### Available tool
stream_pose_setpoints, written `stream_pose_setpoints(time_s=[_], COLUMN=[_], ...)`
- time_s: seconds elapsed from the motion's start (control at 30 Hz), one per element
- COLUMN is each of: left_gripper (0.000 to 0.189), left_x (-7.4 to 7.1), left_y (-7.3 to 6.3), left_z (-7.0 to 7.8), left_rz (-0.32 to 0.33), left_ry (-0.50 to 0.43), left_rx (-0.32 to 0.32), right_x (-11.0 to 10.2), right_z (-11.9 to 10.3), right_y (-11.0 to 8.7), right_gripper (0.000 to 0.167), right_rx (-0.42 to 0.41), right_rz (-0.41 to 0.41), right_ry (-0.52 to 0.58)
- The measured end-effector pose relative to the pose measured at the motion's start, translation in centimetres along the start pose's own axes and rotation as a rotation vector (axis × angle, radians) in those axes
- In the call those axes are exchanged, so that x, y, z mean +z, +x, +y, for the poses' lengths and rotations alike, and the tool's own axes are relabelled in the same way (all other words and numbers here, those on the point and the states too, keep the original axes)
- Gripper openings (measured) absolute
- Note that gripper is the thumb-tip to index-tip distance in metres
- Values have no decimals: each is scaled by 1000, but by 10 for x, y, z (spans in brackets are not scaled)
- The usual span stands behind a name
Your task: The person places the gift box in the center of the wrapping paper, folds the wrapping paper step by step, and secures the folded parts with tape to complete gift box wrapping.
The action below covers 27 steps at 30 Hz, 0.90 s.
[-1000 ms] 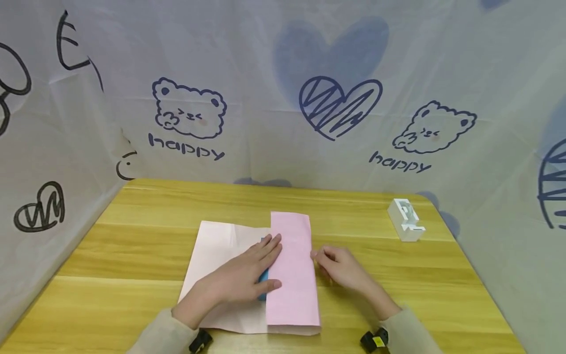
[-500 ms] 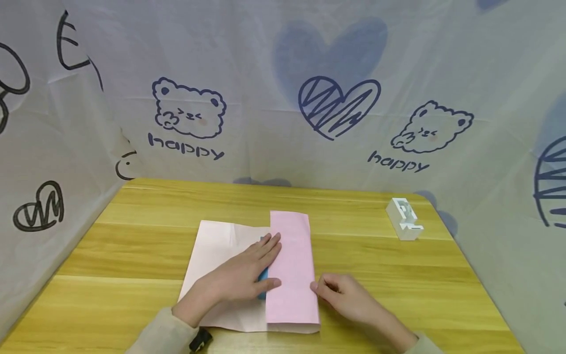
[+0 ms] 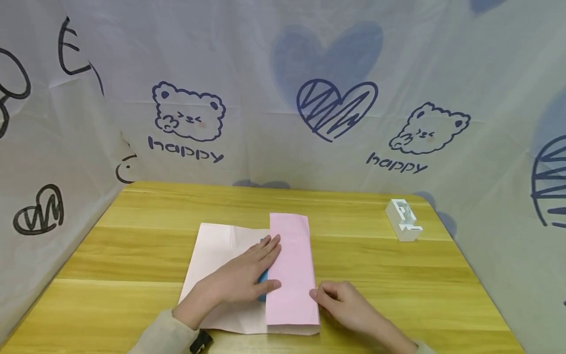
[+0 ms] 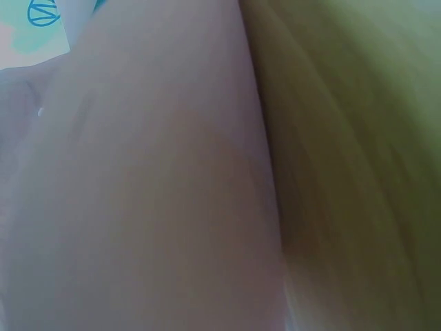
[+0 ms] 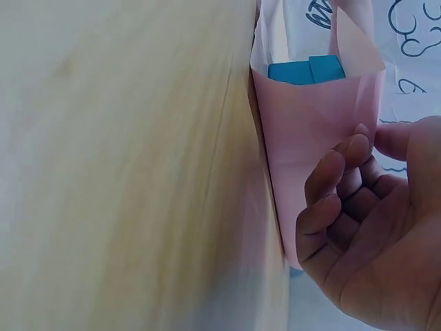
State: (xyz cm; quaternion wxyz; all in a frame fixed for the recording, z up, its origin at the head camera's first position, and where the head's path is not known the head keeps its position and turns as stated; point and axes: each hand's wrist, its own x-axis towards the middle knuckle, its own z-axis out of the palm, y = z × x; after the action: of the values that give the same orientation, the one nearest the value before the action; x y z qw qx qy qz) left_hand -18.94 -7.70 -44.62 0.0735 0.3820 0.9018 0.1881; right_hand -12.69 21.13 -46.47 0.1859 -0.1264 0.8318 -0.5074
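A sheet of paper [image 3: 293, 265], pink outside and pale inside, lies on the table with its right part folded over a blue box [image 3: 263, 277]. My left hand [image 3: 236, 278] rests on the paper and box with its fingers straight, fingertips and thumb on the flap's edge. At the fold's right edge, toward the near end, my right hand [image 3: 347, 302] pinches the paper between thumb and curled index finger. In the right wrist view the box's blue end [image 5: 303, 72] shows inside the paper's loop. Skin fills much of the left wrist view, and the fingers are hidden there.
A white dispenser-like block [image 3: 403, 221] stands at the table's back right. The wooden table [image 3: 141, 236] reaches back to a white curtain [image 3: 261, 147] printed with hearts and bears, which also hangs at both sides.
My right hand has slid along the fold toward the near edge of the table, most of it in the first half second. The left hand and the paper have stayed in place.
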Motion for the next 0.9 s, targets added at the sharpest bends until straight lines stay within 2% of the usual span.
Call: stream_pose_setpoints(time_s=[0.2, 0.43, 0.67, 0.77, 0.9], left_gripper=[82, 82, 82, 82, 82], left_x=[-1, -1, 1, 1, 1], left_y=[0, 0, 1, 1, 1], left_z=[0, 0, -1, -2, -2], left_rz=[-2, -6, 0, 1, 1], left_ry=[9, 0, 2, 4, -1], left_rx=[-6, -5, -5, -6, -6], right_x=[3, 2, 3, 3, 1], right_z=[0, 2, 4, 3, 2], right_y=[0, -4, -7, -8, -12], right_gripper=[47, 46, 41, 40, 40], right_rx=[-43, -80, -178, -162, -107], right_rz=[17, 26, 31, 19, -36], right_ry=[23, -72, -133, -123, -89])
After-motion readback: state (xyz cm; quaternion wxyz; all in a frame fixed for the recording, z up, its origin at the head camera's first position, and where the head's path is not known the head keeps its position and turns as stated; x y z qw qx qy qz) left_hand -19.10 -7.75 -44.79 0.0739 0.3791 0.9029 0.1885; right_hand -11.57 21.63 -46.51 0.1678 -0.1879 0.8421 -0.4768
